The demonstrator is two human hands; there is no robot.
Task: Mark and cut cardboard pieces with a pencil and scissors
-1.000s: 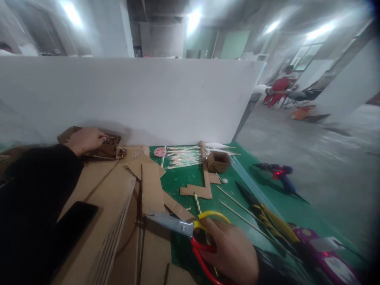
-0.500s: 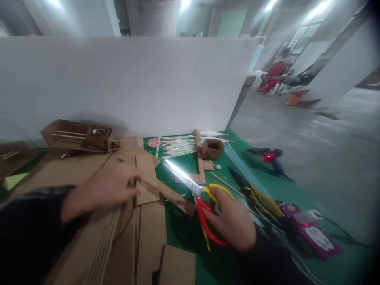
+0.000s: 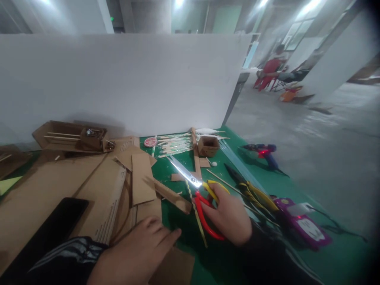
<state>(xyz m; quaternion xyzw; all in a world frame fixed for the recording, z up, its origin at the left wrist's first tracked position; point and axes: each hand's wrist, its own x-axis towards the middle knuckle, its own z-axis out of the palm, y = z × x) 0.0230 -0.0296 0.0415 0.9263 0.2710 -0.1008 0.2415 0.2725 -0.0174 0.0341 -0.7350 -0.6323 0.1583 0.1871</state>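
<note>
My right hand (image 3: 230,215) is closed round the handles of scissors (image 3: 188,176), one handle yellow and one red. The slightly parted blades point forward and left over the green tabletop. My left hand (image 3: 139,247) is low in the middle, over brown cardboard, with its thumb stretched away from the bent fingers. Just beyond its fingers lies a flat cardboard piece (image 3: 178,265), partly covered by the hand. Ahead are an upright-lying cardboard rectangle (image 3: 143,180) and a narrow cardboard strip (image 3: 173,196). A thin twisted stick (image 3: 198,221) lies beside the scissors.
A black phone-like slab (image 3: 63,219) rests on the large cardboard at left. Behind are a cardboard box (image 3: 62,136), a small open box (image 3: 208,146) and packaged sticks (image 3: 175,143). At right lie pliers (image 3: 261,198), a glue gun (image 3: 264,152) and a purple device (image 3: 305,225).
My left hand has moved down and right from the cardboard rectangle to the flat piece near the front. The dark slab now shows. My right hand still holds the scissors; the view has shifted slightly.
</note>
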